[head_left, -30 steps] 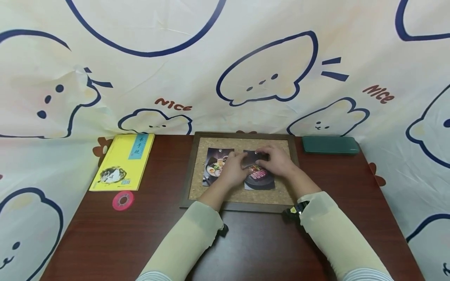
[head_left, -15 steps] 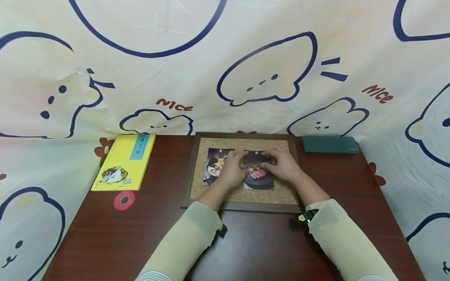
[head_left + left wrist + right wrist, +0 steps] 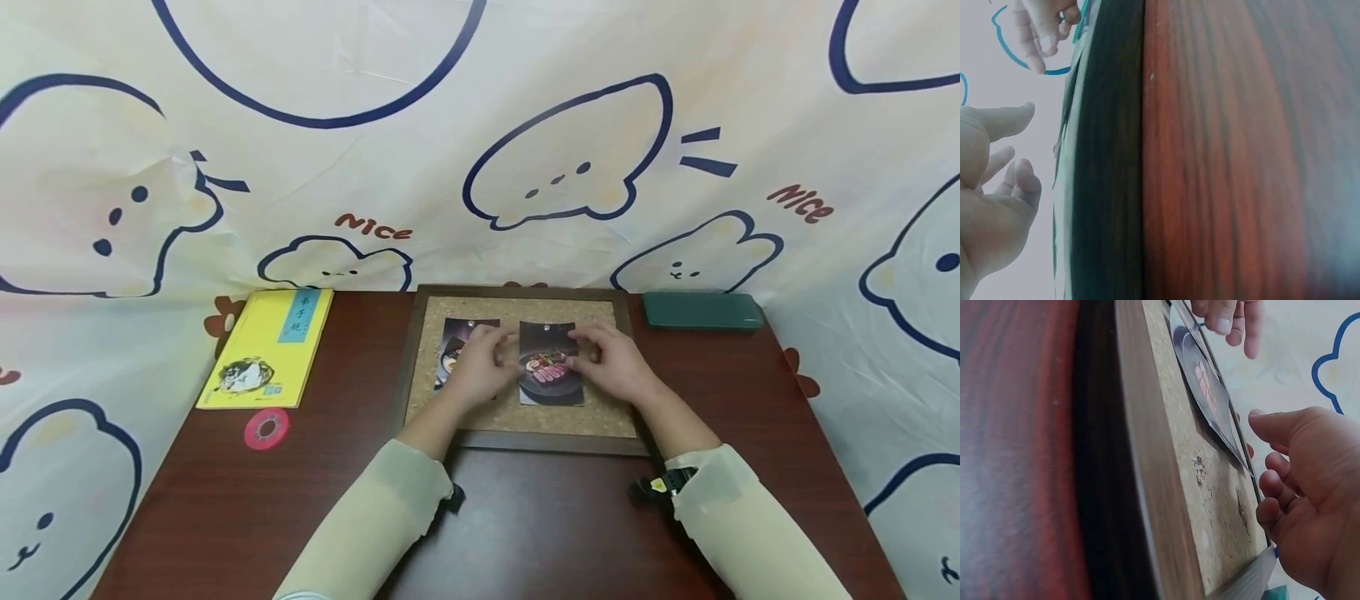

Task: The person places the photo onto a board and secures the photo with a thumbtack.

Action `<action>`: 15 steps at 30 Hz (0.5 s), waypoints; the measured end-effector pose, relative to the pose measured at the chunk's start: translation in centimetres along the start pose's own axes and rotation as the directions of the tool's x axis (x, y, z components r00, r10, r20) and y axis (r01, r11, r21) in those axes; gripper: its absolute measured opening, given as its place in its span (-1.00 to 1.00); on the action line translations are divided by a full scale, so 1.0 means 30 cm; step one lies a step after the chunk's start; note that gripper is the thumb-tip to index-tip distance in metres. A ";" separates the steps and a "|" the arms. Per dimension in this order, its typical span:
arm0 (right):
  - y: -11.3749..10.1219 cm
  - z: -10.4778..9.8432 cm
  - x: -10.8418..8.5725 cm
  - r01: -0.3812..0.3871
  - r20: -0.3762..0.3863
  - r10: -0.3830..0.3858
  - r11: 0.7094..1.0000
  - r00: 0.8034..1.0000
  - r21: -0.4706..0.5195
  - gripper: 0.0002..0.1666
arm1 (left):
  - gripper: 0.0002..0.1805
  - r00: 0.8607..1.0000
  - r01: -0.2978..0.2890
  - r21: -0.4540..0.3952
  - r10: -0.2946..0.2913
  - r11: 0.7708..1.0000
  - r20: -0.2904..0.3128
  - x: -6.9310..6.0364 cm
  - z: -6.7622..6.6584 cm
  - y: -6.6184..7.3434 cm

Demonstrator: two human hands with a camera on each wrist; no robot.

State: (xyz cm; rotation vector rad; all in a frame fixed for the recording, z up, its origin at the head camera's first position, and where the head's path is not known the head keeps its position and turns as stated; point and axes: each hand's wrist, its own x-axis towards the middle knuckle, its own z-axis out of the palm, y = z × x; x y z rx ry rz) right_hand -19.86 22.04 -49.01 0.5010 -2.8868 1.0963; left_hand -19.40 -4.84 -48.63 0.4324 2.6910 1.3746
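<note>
Two food photos are on a framed cork board (image 3: 607, 417). The right photo (image 3: 551, 387), a dark plate with pink and red food, has a small pale dot like a pin head at its top. My left hand (image 3: 474, 371) is held over the left photo (image 3: 450, 342) and hides much of it. Just beside the right edge of the right photo is my right hand (image 3: 617, 362), its fingers loosely bent. In the right wrist view nothing shows between that hand's thumb and fingers, and the photo's lower edge lifts off the cork. The left wrist view shows an unfilled left hand (image 3: 997, 212).
At the left of the brown table (image 3: 525, 533) lie a yellow book (image 3: 266, 350) and a pink ring-shaped item (image 3: 267, 428). A dark green case (image 3: 701, 311) stands at the back right. A cartoon-printed cloth (image 3: 420, 167) hangs behind the table.
My hands have drawn apart: the right has moved right, off the top of the right photo, and the left has shifted left, uncovering that photo's left side.
</note>
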 end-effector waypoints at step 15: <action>-0.009 -0.019 -0.110 0.018 -0.033 -0.018 1.000 0.999 -0.019 -0.38 | -0.29 0.998 -0.062 -0.008 0.062 0.998 -0.011 -0.091 -0.106 -0.013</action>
